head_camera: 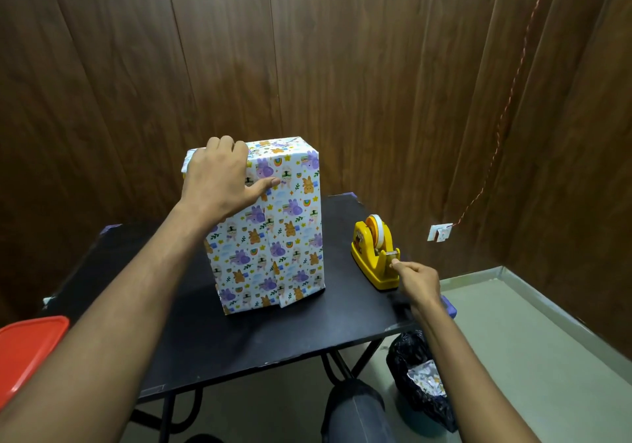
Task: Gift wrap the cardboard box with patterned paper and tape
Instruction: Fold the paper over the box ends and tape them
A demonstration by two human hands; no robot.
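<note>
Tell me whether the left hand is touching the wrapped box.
Touching. The head view shows the left hand gripping the wrapped box at its top corner, thumb pressed on the front.

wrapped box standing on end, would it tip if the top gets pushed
Probably fairly easily: the wrapped box stands tall on its small end. The left hand gripping its top edge likely steadies it. It probably slides readily on the smooth black table.

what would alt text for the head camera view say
A tall box wrapped in white cartoon-animal patterned paper stands upright on a black folding table, the left hand gripping its top near corner. The right hand pinches the tape end at a yellow plastic tape dispenser beside the box, before dark wood-panelled walls.
</note>
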